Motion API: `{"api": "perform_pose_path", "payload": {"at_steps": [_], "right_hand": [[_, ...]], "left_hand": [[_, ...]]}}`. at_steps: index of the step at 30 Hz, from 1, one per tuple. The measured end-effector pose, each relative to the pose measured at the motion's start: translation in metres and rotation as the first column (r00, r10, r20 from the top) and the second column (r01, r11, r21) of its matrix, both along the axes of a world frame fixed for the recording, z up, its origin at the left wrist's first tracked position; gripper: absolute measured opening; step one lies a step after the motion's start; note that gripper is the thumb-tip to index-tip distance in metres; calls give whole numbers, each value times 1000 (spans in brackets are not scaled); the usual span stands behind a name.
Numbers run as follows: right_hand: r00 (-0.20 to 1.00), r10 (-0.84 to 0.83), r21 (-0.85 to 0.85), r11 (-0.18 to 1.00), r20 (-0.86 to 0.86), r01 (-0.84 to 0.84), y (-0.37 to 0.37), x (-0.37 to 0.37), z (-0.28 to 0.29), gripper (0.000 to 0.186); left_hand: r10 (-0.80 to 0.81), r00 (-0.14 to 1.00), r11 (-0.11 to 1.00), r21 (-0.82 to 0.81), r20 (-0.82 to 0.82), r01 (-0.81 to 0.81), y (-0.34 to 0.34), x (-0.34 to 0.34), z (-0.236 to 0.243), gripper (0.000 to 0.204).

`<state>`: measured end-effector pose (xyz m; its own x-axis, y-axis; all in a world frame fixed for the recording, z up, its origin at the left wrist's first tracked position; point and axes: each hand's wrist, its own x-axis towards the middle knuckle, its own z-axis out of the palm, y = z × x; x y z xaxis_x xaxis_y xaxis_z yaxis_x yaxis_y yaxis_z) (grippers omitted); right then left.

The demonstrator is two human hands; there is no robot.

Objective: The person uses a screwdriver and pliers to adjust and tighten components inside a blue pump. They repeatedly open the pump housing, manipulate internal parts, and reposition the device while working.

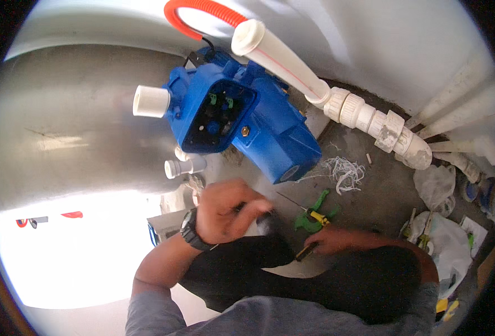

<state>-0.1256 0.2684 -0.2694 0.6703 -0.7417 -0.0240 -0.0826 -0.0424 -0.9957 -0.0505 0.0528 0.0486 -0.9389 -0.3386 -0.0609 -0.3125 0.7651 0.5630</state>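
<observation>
My left hand point(230, 211), a dark watch point(193, 229) on its wrist, is raised with its fingers curled and thumb drawn in; anything inside is too small to make out. Ahead of it sits a blue water pump point(281, 137), its terminal box point(214, 120) uncovered, with green and blue parts inside. Low on the right, my right hand point(334, 241) is closed around a black-and-yellow tool handle point(306, 252). Just beyond those fingers, a yellow-handled screwdriver point(318, 217) with a thin shaft overlaps a green object point(309, 224) whose kind is unclear.
White pipework point(365, 116) runs along the right, with an orange corrugated conduit point(202, 7) above. A large metal tank point(74, 129) curves at left. White string point(345, 172) lies on the floor. Plastic bags point(449, 246) and tools lie at far right. A loose white fitting point(183, 166) is below the pump.
</observation>
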Motion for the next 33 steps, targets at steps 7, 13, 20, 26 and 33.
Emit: {"api": "perform_pose_path", "payload": {"at_steps": [7, 13, 20, 26, 33], "right_hand": [[800, -258, 384, 923, 541, 39, -25, -97, 61, 54], [669, -248, 244, 964, 701, 101, -26, -147, 124, 47], [866, -398, -13, 907, 302, 421, -61, -164, 207, 34], [595, -722, 268, 687, 353, 676, -105, -134, 246, 34], [541, -736, 429, 677, 407, 598, -138, -95, 229, 42]], "left_hand": [[420, 907, 906, 51, -13, -419, -18, 7, 2, 16], [571, 821, 809, 190, -24, -557, -17, -2, -17, 23], [583, 812, 754, 374, -5, -539, -26, -5, -16, 29], [656, 754, 631, 522, 35, -574, -28, -4, -17, 42], [630, 774, 659, 480, 68, -579, -18, 2, -13, 50]]}}
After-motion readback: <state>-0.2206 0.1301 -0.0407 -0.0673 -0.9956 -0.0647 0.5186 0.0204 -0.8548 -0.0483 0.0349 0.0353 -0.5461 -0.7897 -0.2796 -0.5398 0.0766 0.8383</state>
